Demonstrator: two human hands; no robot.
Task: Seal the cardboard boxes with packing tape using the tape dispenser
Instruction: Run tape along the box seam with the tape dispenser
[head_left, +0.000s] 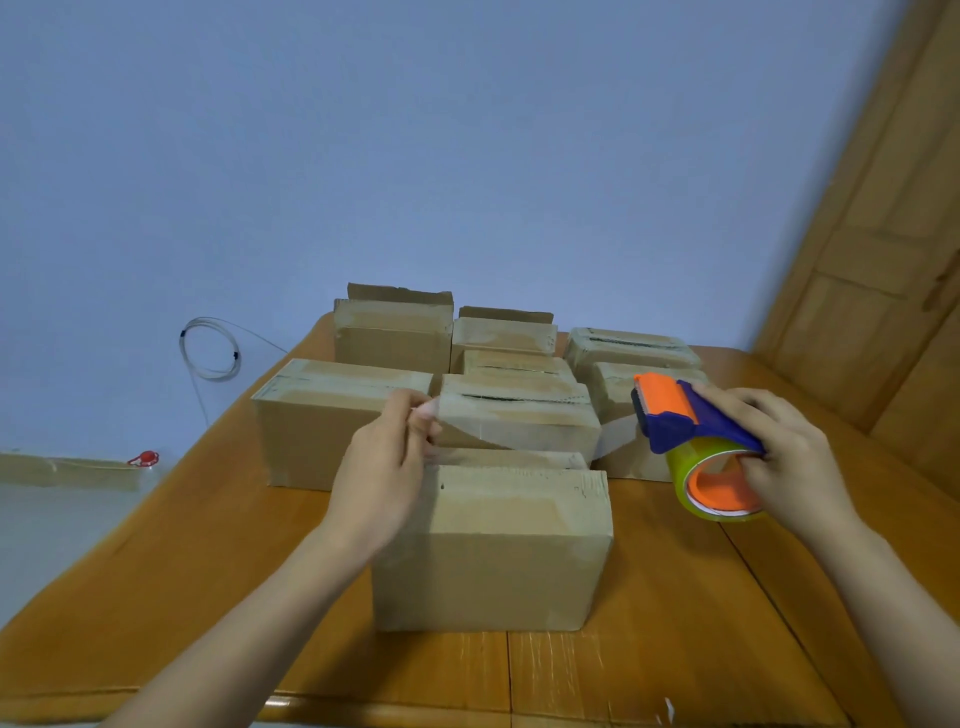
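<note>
The left hand (382, 467) pinches the free end of clear tape (519, 428) above the nearest box (493, 551) — the strip runs sideways to the tape dispenser (691, 431), gripped in the right hand (779, 457), its orange blade end pointing left.
</note>
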